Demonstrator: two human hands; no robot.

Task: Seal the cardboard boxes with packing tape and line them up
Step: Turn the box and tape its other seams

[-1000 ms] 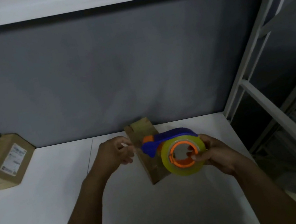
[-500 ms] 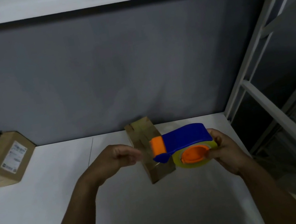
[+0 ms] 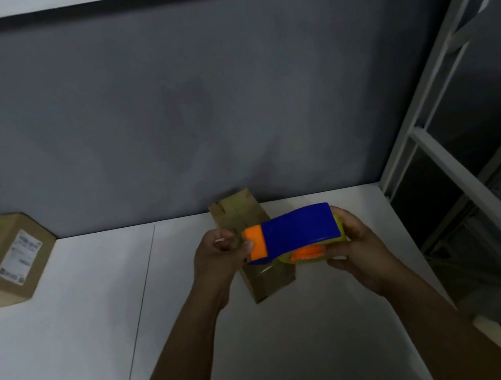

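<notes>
A: Which way does the tape dispenser (image 3: 298, 230) point for us?

B: Its long axis runs left to right, nearly level, with the orange nose at the left and the blue body rising slightly to the right. We hold it in the air just above the small cardboard box (image 3: 253, 245), which lies on the white table (image 3: 68, 333) toward its far edge.

A: And that box?

B: Its long axis runs near to far, the far end leaning a little left. Its flaps look shut; we see nothing inside it.

A: Our hands?

B: Our right hand (image 3: 355, 247) wraps the right end of the dispenser, fingers curled under the yellowish tape roll (image 3: 286, 258) and its orange hub. Our left hand (image 3: 220, 255) sits at the orange nose, thumb and forefinger pressed together there. Whether they pinch the tape end we cannot tell; the picture is dim and soft at that spot.

A: Other boxes?

B: A labelled box (image 3: 7, 261) sits at the far left of the table, closed, with a second one at the picture's edge touching it. The white label (image 3: 20, 257) carries print and small codes, too blurred for us to read.
</notes>
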